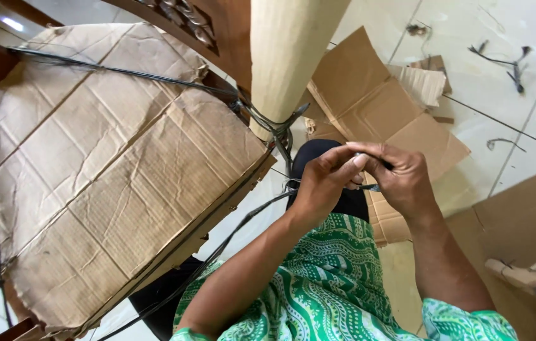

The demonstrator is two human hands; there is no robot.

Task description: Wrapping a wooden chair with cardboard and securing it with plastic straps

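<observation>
From the head view, you are binding cardboard wrapping onto a piece of wooden furniture with a black strap (243, 224), and you are in the middle of the tying step — both hands meeting just in front of the cardboard-wrapped leg (287, 57). Your left hand (321, 186) is curling round the strap where it is coming up from below your forearm, its fingers (344, 165) pressing in against the right hand. Your right hand (400, 180) is pinching the strap's end narrowly between thumb and fingertips, so both hands are closing on the same strand. The strap is already looping round the foot of the leg at the knot (277, 129), and from there it is running out across the large cardboard sheet (110, 170) covering the seat. By my judgement the next move is calling for tension — you are needing to draw the free end tight against the leg without letting the loop slacken, keeping the pinch close to the knot. Loose cardboard scraps (381, 113) are lying on the tiled floor (501, 38) beyond your hands, well apart from the strap
</observation>
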